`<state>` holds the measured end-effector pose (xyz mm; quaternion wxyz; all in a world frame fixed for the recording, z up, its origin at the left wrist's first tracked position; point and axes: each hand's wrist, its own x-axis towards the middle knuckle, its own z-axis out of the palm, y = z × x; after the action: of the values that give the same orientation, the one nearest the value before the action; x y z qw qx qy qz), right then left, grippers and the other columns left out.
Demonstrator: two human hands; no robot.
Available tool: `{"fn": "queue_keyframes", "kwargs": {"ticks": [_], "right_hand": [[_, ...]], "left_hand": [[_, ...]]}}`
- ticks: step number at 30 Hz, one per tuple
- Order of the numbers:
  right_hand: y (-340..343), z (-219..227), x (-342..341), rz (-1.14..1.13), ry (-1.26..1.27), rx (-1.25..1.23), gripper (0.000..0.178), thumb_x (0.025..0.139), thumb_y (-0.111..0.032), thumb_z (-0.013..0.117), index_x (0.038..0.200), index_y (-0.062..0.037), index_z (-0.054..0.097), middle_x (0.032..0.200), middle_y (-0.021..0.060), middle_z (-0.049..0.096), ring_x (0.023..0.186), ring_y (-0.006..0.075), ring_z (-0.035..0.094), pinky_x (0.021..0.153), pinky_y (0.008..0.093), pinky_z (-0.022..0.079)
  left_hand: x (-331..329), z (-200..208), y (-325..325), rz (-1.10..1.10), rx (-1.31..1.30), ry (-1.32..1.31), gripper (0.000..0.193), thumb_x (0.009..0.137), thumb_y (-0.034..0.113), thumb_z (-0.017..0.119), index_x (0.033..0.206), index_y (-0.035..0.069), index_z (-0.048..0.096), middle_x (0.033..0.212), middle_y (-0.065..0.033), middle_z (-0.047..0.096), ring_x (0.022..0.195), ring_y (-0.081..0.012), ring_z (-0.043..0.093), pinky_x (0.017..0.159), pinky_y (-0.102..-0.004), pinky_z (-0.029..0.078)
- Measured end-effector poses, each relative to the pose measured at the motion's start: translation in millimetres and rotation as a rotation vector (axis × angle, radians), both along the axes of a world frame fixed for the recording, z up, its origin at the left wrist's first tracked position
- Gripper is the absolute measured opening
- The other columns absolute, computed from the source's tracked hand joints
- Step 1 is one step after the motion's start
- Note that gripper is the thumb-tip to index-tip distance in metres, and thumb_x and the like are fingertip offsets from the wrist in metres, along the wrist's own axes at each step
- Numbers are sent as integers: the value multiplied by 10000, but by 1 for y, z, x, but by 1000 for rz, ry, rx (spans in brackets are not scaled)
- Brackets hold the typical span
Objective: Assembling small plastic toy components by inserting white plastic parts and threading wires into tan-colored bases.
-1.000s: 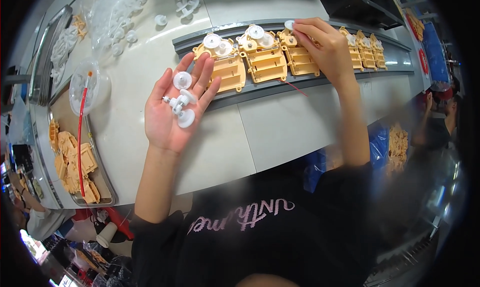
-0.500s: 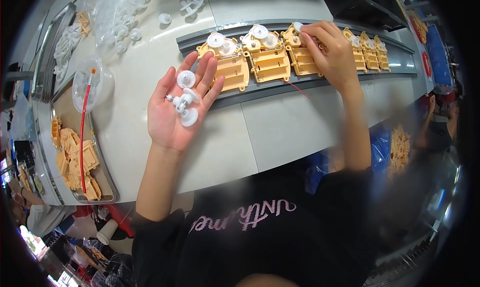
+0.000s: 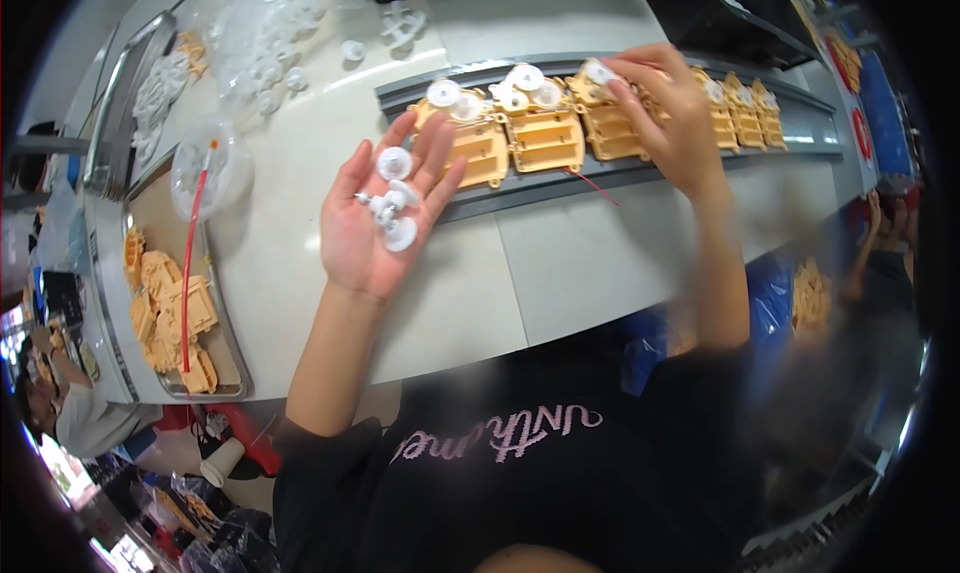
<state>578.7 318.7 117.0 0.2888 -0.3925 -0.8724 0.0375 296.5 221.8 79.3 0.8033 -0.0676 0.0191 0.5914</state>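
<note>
My left hand [image 3: 375, 233] is palm up with its fingers loosely curled, cradling several small white plastic gears [image 3: 400, 235]. Over the third yellow plastic housing [image 3: 612, 138] in the row, my right hand [image 3: 672, 118] pinches a white gear [image 3: 600, 72] at the housing's top end. The fingers hide part of that housing. To its left, two yellow housings [image 3: 545, 143] each carry white gears [image 3: 525, 77] at the far end. Beyond my right hand, more housings [image 3: 745, 123] continue the row, with white parts on them.
A grey rail fixture [image 3: 480, 201] bears the row. At left, a metal tray [image 3: 238, 373] holds yellow housings, beside a clear tub [image 3: 212, 198] with a red-handled brush [image 3: 190, 273]. Loose white gears [image 3: 352, 51] and a plastic bag of white parts [image 3: 265, 48] lie at the back.
The whole view has shifted, so the bench appears a little farther right and lower. My right hand stays at the third housing; its fingertips have shifted slightly, showing more of the white gear.
</note>
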Motion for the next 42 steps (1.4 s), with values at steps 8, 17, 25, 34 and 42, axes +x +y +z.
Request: {"fn": "queue_keyframes", "kwargs": {"ticks": [8,17,25,34,42], "right_hand": [[-47,20,-90,271,202,-86,234,801,-50,676,1033,-26,660,1012,88,603,932,237,573,787,336,481],[-33,11,-98,401,80,-413,195,810,-129,665,989,-53,656,963,63,576,984,271,507,897,372,418],[-35,12,-81,336,544,-952,107,791,-53,703,871,5,661,895,56,655,819,117,615,752,268,497],[17,7,55,-193,339,28,91,809,-31,680,890,-21,641,887,41,643,840,152,615,743,283,489],[32,-13,68,-130,4,178,110,761,-44,681,822,-44,589,823,48,585,815,228,562,726,329,473]], "left_hand": [[14,13,-5,-99,75,35,579,1001,350,273,1432,-35,244,1460,-219,311,1368,-340,304,1155,-483,213],[15,5,-6,-234,110,-43,612,1004,383,287,1442,-39,212,1448,-214,331,1354,-334,327,1146,-450,235],[28,20,-10,-226,-43,66,637,1000,385,309,1454,-40,170,1472,-238,277,1377,-346,280,1169,-456,186],[35,11,-11,-257,-55,-4,637,989,400,338,1469,1,210,1513,-208,236,1410,-325,231,1148,-459,209],[33,0,-12,-301,-17,23,623,1000,393,329,1496,61,153,1512,-158,277,1410,-279,247,1157,-480,178]]}}
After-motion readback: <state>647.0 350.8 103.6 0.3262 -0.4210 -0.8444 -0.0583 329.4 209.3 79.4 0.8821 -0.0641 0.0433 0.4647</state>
